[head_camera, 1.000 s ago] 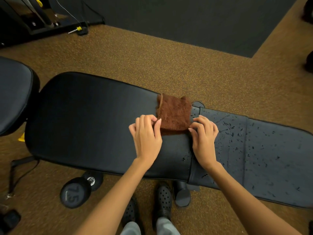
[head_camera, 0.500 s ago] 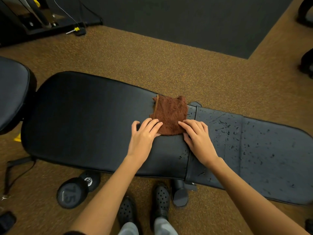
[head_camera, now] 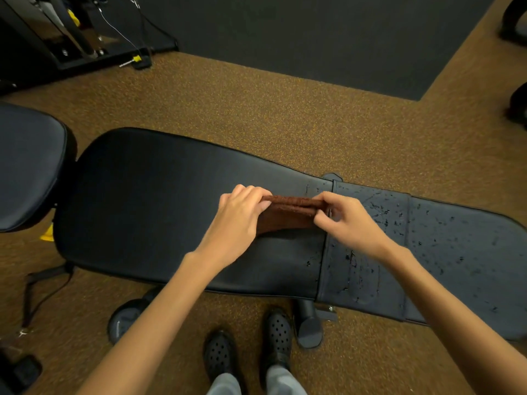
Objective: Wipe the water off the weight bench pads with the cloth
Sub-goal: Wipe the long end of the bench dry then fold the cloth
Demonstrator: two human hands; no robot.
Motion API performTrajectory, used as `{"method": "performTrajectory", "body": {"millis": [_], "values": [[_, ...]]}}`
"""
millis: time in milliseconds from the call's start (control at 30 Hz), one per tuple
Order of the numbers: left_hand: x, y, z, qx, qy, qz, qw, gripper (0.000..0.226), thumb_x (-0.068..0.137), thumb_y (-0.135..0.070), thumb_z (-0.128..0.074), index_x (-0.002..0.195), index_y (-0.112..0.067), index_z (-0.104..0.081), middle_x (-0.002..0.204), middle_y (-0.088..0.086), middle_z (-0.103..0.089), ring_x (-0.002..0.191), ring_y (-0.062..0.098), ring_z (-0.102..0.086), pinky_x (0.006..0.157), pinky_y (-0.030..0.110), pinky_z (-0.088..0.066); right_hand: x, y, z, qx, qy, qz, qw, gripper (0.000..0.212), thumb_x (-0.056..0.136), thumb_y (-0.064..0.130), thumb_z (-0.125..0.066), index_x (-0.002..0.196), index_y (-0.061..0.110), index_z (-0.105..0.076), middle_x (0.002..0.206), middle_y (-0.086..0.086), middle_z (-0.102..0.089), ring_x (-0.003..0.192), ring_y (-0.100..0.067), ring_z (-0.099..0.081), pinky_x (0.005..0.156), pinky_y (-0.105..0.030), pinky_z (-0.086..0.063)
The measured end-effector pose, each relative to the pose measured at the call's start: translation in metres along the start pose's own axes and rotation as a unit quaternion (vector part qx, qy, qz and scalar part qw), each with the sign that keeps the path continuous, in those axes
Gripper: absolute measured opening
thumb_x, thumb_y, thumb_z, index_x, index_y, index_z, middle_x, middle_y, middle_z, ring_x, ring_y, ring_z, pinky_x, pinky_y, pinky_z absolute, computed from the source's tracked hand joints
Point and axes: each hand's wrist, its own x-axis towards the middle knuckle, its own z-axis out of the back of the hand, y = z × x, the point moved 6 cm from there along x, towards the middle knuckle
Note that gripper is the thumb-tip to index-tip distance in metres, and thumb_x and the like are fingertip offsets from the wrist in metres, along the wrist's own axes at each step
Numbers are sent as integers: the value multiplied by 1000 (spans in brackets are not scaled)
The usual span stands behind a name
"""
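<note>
A brown cloth (head_camera: 288, 213) hangs folded just above the black bench. My left hand (head_camera: 241, 215) pinches its left end and my right hand (head_camera: 346, 220) pinches its right end, both raised off the pad. The wide back pad (head_camera: 159, 206) on the left looks dry, apart from a few drops near the seam. The narrower seat pad (head_camera: 462, 252) on the right is speckled with water drops and smears. The cloth's lower part is partly hidden behind my fingers.
A second black pad (head_camera: 25, 163) sits at the far left. A dumbbell (head_camera: 125, 320) lies on the brown floor under the bench by my shoes (head_camera: 278, 337). A bench foot (head_camera: 309, 323) stands beside them. Machine frame (head_camera: 85, 38) at the top left.
The cloth lay flat on the pad under my fingertips. Now both hands have gripped its ends and lifted it off the pad, folded over.
</note>
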Motion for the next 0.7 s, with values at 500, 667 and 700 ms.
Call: {"method": "performTrajectory", "body": {"millis": [500, 667, 700], "values": [[34, 5, -83, 74, 42, 76, 994, 48, 101, -28, -45, 146, -11, -38, 151, 20, -32, 144, 35, -22, 117, 50, -21, 33, -71, 4, -192, -222, -20, 956, 21, 97, 13, -55, 116, 11, -64, 107, -6, -55, 105, -28, -52, 87, -36, -28], [15, 15, -122, 158, 91, 61, 981, 67, 98, -54, -13, 155, -20, -14, 162, 14, -8, 149, 34, 0, 121, 52, -1, 9, -98, 16, -270, -317, -33, 908, 25, 98, 17, -47, 117, 11, -63, 115, -12, -56, 111, -28, -47, 96, -44, -26], [15, 18, -125, 173, 83, 59, 980, 66, 98, -55, -12, 155, -21, -13, 162, 14, -9, 149, 34, -2, 120, 51, 0, 5, -101, 16, -282, -316, -28, 906, 27, 99, 18, -45, 119, 11, -62, 117, -11, -56, 113, -28, -48, 99, -44, -25]]}}
